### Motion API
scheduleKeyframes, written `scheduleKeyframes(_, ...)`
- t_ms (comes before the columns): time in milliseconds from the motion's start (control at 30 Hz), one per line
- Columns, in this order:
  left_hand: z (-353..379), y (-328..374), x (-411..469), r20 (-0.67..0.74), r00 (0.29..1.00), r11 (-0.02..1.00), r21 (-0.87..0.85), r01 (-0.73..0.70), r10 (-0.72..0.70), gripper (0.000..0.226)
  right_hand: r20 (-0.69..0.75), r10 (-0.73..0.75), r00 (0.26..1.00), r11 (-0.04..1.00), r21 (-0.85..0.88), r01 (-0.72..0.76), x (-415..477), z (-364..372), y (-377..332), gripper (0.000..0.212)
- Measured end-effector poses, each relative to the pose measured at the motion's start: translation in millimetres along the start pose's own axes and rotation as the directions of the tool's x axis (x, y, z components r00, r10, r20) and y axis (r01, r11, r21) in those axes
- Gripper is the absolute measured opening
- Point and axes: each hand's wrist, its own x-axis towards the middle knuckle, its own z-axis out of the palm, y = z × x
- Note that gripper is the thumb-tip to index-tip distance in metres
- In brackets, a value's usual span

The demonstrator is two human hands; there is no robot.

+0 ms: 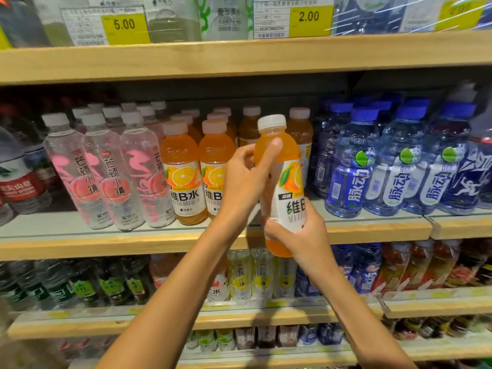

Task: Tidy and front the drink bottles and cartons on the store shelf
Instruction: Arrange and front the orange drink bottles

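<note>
The job looks partly done. The orange vitamin-water bottle point(290, 187) is off the shelf and in both hands, held in front of the middle shelf point(106, 246) and leaning a little. The left hand point(245, 179) curls round its shoulder below the white cap, with the forefinger laid across the orange part. The right hand point(300, 235) wraps its lower body from beneath. Its label faces partly to the right, so it probably needs turning before it goes back.

Just left of the left hand, two matching orange bottles point(183, 179) stand at the shelf edge with their labels facing out. Behind the hands the front spot of the next lane seems to be free, with more orange bottles point(300, 129) standing further back. That lane is likely where the held bottle belongs.

Further left, the clear peach-water bottles point(106, 177) are at the front, but one shows its label sideways. Right of the right hand, the blue-capped bottles point(348, 169) stand forward with their labels unevenly turned. These are likely still to do.

The fit is tight. There is an orange neighbour close on the left, blue bottles close on the right, and the upper shelf board point(239, 57) is above the cap.
</note>
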Motion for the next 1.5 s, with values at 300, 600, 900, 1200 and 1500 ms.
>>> scheduleKeyframes(300, 25, 5, 1, -0.188, 0.971, 0.977, -0.178, 0.114, -0.147, 0.043, -0.214, -0.185, 0.959, 0.862, -0.505, 0.054, -22, 19, 7, 0.079)
scheduleKeyframes(600, -5, 5, 12, 0.321, 0.923, 0.768, -0.529, 0.360, -0.211, 0.047, 0.479, 0.190, 0.857, 0.820, 0.402, -0.407, -7, -25, 4, 0.093)
scheduleKeyframes(900, -12, 4, 20, 0.655, 0.753, 0.587, -0.635, 0.502, 0.066, 0.054, 0.578, 0.034, 0.815, 0.859, 0.401, -0.320, -3, -12, -6, 0.060)
scheduleKeyframes(1200, -16, 1, 15, 0.233, 0.966, 0.940, -0.290, 0.180, -0.113, 0.055, 0.200, 0.038, 0.979, 0.981, 0.177, -0.075, -13, -1, -4, 0.064)
scheduleKeyframes(1500, 10, -5, -8, -0.086, 0.996, 0.999, -0.031, 0.015, -0.018, 0.029, -0.148, -0.047, 0.988, 0.970, -0.243, 0.010, -25, 19, 10, 0.071)
